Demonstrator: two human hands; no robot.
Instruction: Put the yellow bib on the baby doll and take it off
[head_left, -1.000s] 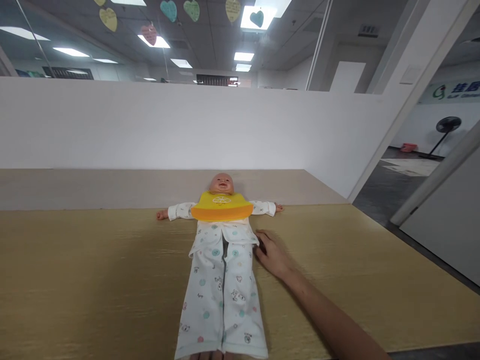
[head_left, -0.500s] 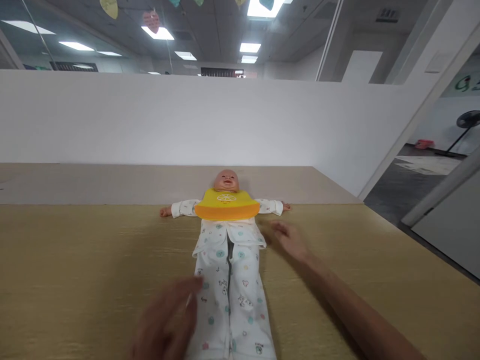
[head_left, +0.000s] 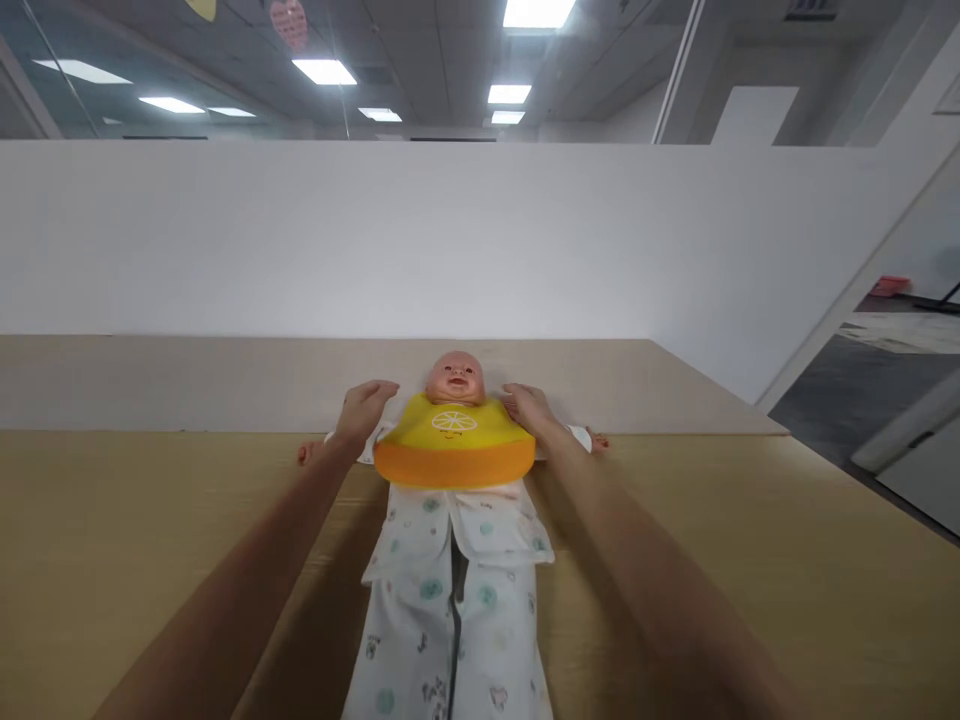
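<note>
A baby doll (head_left: 457,377) lies on its back with its head away from me and its arms spread. It wears white printed clothes (head_left: 491,530). Over its chest is a yellow bib (head_left: 455,425) with an orange front pocket and a white citrus-slice print. My left hand (head_left: 366,408) hovers above the doll's arm, left of the bib, its fingers stretched out and holding nothing. At the bib's upper right edge is my right hand (head_left: 527,405), fingers extended beside the doll's neck; whether they touch the bib I cannot tell.
The doll lies on a wood-toned table (head_left: 150,560) with a paler strip (head_left: 187,385) along the back. A white wall (head_left: 315,240) with glass above stands behind it. To the right are a doorway and dark floor (head_left: 832,385).
Both hands have moved forward to either side of the doll's neck, the left from beside its legs, the right from beside its waist. The camera view has shifted closer.
</note>
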